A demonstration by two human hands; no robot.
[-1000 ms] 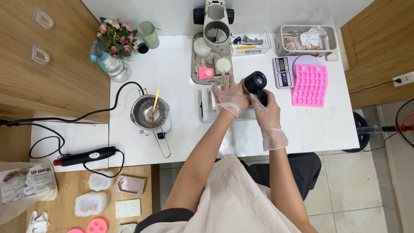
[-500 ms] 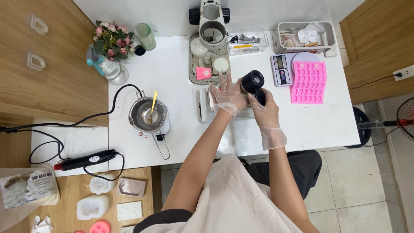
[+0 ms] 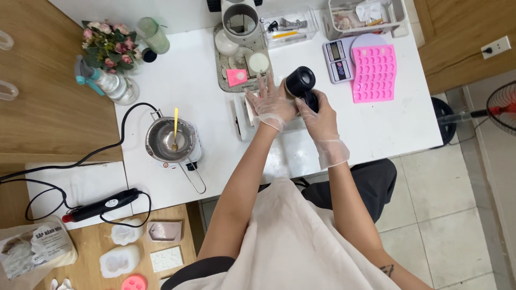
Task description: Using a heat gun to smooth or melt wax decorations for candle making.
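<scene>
Near tabletop's far edge, right hand (image 3: 317, 115) wrapped closed around black cylindrical tool (image 3: 302, 86); gloved left hand (image 3: 274, 104) spread flat on white tray (image 3: 243, 115). Likely rigid, smooth, slippery under gloves; best gripped at lower barrel.

Your two hands meet at the middle of the table (image 3: 376, 134): your left hand (image 3: 273, 103) lies flat on a small tray (image 3: 243, 115), your right hand (image 3: 317, 115) just beside it, closed around a heat tool (image 3: 301, 83). To your left stands a melting pot (image 3: 167, 140) with a stick (image 3: 175, 126) in it; behind it, a spray bottle (image 3: 105, 83) beside a posy (image 3: 107, 45). To your right a mould (image 3: 374, 72) lies beside a scale (image 3: 337, 60). Behind your hands sits a long tray (image 3: 226, 75).
</scene>
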